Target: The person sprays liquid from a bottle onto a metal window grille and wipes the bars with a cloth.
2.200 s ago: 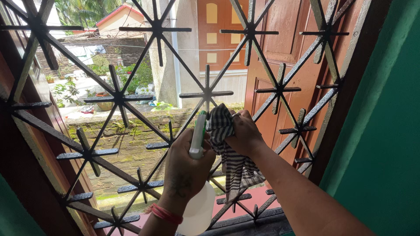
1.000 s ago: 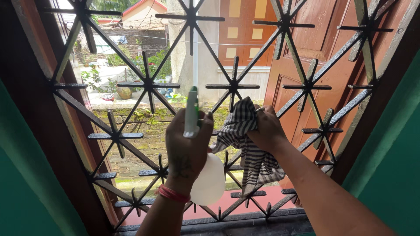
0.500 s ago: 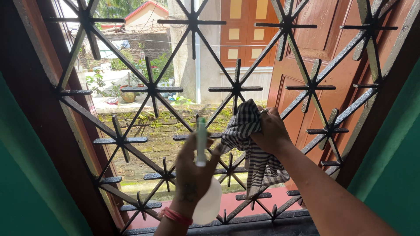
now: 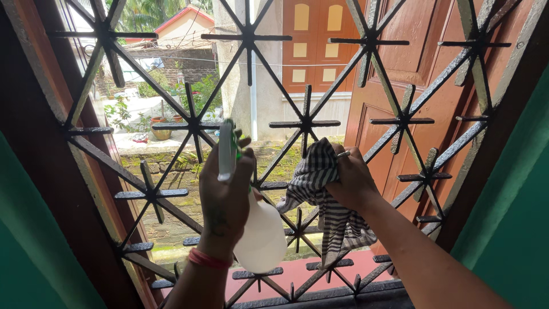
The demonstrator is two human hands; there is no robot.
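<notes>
Left hand point(image 4: 224, 191) grip closed round spray bottle point(image 4: 260, 234) — right hand point(image 4: 350, 178) clutches striped cloth point(image 4: 320, 177) against window grille point(image 4: 194, 123).

Measured against the dark iron window grille of crossing bars and star shapes point(image 4: 306, 123), the left hand point(image 4: 224, 197) has swung leftward and upward since half a second ago: then it sat low, below the central star, and now it is raised beside the star to the left of centre. With it came the white plastic spray bottle with a green-and-white nozzle point(image 4: 260, 234), whose nozzle now stands near that left star rather than under the middle one. The right hand point(image 4: 351, 180), bunching the black-and-white striped cloth point(image 4: 320, 183), has slid slightly down the grille bar.
</notes>
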